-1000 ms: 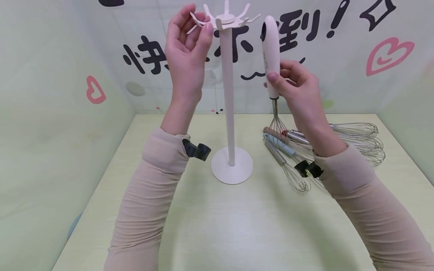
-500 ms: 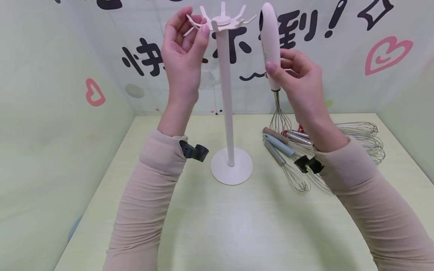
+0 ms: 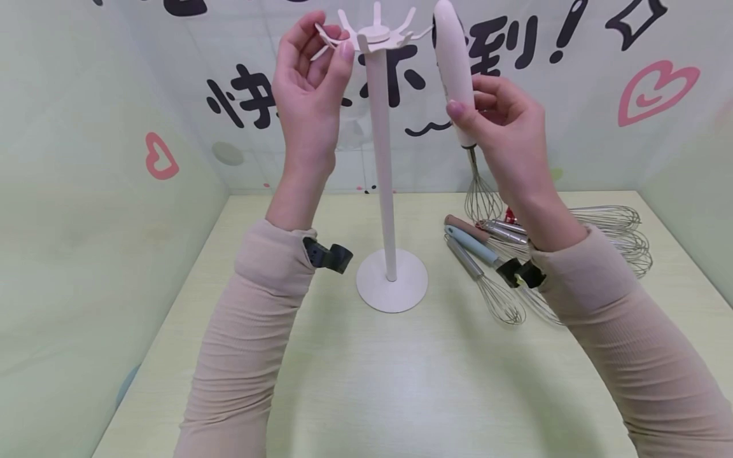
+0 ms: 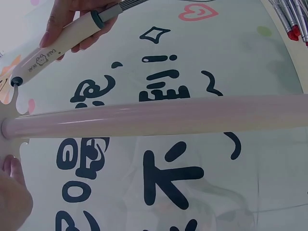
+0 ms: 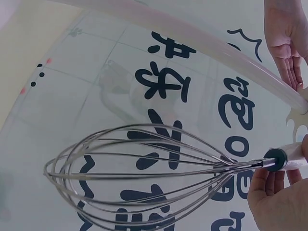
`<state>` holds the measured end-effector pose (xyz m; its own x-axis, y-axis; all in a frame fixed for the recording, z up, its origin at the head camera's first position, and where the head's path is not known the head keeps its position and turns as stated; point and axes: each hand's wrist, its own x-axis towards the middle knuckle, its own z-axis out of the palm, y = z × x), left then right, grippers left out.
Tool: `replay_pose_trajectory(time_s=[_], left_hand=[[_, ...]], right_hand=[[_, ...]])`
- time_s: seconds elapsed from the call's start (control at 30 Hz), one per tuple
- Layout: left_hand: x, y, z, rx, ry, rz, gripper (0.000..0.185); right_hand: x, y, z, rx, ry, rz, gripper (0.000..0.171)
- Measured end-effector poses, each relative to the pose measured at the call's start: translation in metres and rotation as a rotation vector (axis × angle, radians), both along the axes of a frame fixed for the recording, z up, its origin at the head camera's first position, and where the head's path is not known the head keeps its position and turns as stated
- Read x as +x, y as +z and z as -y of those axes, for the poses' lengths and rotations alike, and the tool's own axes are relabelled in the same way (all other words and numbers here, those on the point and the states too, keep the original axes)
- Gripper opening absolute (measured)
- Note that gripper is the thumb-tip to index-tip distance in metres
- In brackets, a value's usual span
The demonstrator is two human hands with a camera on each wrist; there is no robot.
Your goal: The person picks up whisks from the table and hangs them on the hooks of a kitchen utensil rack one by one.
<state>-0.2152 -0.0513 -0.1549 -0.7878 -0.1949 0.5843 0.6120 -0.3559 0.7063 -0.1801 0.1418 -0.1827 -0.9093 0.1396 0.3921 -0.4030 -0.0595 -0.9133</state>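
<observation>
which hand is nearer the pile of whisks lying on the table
Right. The right hand holds a cream-handled whisk up almost directly above the pile of whisks; the left hand is across the stand, pinching a hook at its top.

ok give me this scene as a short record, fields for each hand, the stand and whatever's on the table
left hand: the left hand pinches one hook arm at the top of the stand
right hand: the right hand grips the cream-handled whisk, handle up, wires hanging down, its hole end close to the hooks
stand: the white stand is upright on a round base, hooks bare
table: the pale green table bears a pile of whisks lying right of the base
whisk on a hook: not yet
</observation>
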Motion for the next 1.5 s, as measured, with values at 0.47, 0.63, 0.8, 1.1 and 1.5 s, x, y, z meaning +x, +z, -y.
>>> replay_pose_trajectory(time_s=[0.47,0.63,0.8,1.1,1.5], left_hand=[[-0.001,-0.001,-0.002,-0.007,0.005,-0.014,0.044],[0.0,0.001,-0.003,-0.008,0.004,-0.008,0.044],[0.0,0.001,-0.003,-0.006,0.007,-0.005,0.044],[-0.001,-0.001,-0.002,-0.003,0.017,-0.023,0.045],[-0.001,-0.002,-0.002,-0.001,0.013,-0.023,0.044]], right_hand=[[-0.002,-0.001,0.001,0.096,0.014,0.031,0.031],[-0.003,-0.001,0.003,0.107,0.013,0.035,0.031],[-0.005,-0.002,0.007,0.092,0.033,0.038,0.031],[-0.006,-0.007,0.014,0.126,0.068,0.06,0.036],[-0.008,-0.014,0.019,0.124,0.153,0.053,0.031]])
